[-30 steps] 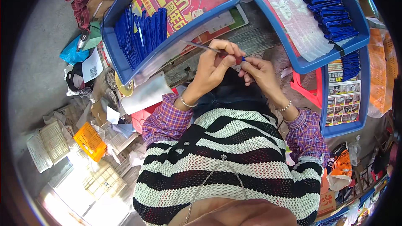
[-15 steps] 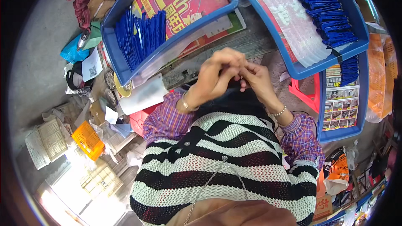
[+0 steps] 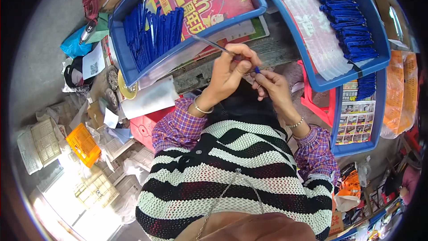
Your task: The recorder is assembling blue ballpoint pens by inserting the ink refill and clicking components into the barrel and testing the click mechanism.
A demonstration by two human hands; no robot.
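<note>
My left hand (image 3: 229, 71) is closed around a thin metal tool (image 3: 209, 43), whose bare end sticks out toward the upper left. Whether it is a pair of tweezers or a rod I cannot make out. Close beside it, my right hand (image 3: 274, 87) pinches a small blue piece (image 3: 257, 69); only its tip shows and the fingers hide the rest. The hands nearly touch in front of my body. Ahead to the left, a blue tray (image 3: 191, 44) holds a bunch of slim blue plastic pieces (image 3: 154, 38) on red printed board.
A second blue tray (image 3: 323, 85) at right holds a long row of blue pieces (image 3: 345, 18). Under it sits another blue tray (image 3: 356, 151) lined with printed paper. A red plastic frame (image 3: 318, 107) stands between. Left lie white paper (image 3: 151, 98) and an orange basket (image 3: 83, 145).
The metal tool now shows, pointing up-left from my left hand. A blue tip has come into sight between the hands. The hands have moved slightly apart; the whole view has shifted a little.
</note>
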